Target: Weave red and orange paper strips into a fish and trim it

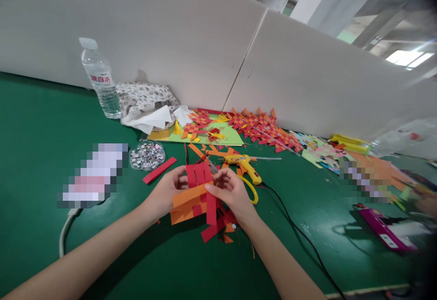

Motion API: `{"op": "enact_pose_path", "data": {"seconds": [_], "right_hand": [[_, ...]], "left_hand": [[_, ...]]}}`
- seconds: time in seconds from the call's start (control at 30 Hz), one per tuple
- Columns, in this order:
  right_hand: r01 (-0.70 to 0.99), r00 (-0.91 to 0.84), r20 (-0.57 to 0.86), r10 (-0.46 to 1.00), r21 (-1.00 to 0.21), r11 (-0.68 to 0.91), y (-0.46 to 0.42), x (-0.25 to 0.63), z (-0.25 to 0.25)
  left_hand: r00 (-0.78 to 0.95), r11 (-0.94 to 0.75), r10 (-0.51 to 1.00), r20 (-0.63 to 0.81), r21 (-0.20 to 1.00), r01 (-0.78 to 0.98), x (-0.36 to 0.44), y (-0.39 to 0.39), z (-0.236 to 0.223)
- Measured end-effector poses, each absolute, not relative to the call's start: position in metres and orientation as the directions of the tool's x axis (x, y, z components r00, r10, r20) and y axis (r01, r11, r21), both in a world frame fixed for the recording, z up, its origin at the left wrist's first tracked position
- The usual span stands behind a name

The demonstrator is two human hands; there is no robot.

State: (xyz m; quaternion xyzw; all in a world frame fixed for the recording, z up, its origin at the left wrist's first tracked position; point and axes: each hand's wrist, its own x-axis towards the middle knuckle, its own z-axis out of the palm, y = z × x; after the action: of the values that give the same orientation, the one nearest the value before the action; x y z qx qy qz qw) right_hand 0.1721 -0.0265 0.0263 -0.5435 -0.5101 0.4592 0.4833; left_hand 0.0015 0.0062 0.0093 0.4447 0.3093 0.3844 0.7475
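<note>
Between my hands is a woven piece of red and orange paper strips [198, 186], held up above the green table. My left hand [170, 188] grips its left side, the fingers partly hidden behind the paper. With thumb in front and fingers curled behind, my right hand [232, 190] pinches the right edge near a hanging red strip. Red and orange paper scraps [229, 231] lie beneath. Just beyond my right hand rests a yellow glue gun [246, 163]. The yellow handle of a pair of scissors [253, 193] shows beside that hand.
A red paper strip [160, 170] and a tray of googly eyes [147, 155] lie left. A water bottle [102, 81] stands by the partition. Woven paper fish [259, 124] are piled at the back. A black cord [300, 231] crosses toward a purple power strip [384, 229] at right.
</note>
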Motion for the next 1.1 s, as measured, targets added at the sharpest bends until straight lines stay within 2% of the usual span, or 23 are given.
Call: {"op": "enact_pose_path", "data": {"seconds": [0.13, 0.27, 0.37, 0.5, 0.67, 0.93, 1.1], "right_hand": [[0.056, -0.030, -0.077, 0.997, -0.996, -0.076, -0.0255, 0.1738, 0.0233], [0.032, -0.049, -0.084, 0.995, -0.996, -0.082, -0.0243, 0.1748, 0.0207], [0.009, -0.034, -0.077, 0.996, -0.997, -0.077, -0.0235, 0.1751, 0.0206], [-0.041, -0.019, -0.073, 0.997, -0.996, -0.074, -0.0229, 0.1753, 0.0209], [-0.105, -0.027, -0.104, 0.994, -0.989, -0.106, -0.0234, 0.1738, 0.0201], [-0.160, -0.117, -0.134, 0.984, -0.975, -0.151, -0.0274, 0.1703, 0.0232], [-0.162, -0.115, -0.113, 0.987, -0.978, -0.131, -0.0274, 0.1702, 0.0233]], "left_hand": [[0.528, 0.235, 0.845, -0.086, 0.946, -0.222, 0.0003, 0.0036, 0.0090], [0.527, -0.005, 0.848, 0.065, 0.993, -0.114, -0.0022, -0.0014, 0.0100], [0.451, -0.137, 0.883, 0.131, 0.990, -0.020, -0.0029, -0.0009, 0.0101], [0.297, -0.046, 0.953, 0.058, 0.998, -0.045, -0.0026, 0.0048, 0.0089], [0.285, 0.072, 0.958, -0.040, 0.992, -0.101, -0.0037, 0.0073, 0.0092], [0.313, 0.091, 0.948, -0.061, 0.993, -0.081, -0.0030, 0.0026, 0.0103], [0.307, 0.014, 0.952, 0.015, 0.996, -0.090, -0.0028, 0.0027, 0.0064]]}}
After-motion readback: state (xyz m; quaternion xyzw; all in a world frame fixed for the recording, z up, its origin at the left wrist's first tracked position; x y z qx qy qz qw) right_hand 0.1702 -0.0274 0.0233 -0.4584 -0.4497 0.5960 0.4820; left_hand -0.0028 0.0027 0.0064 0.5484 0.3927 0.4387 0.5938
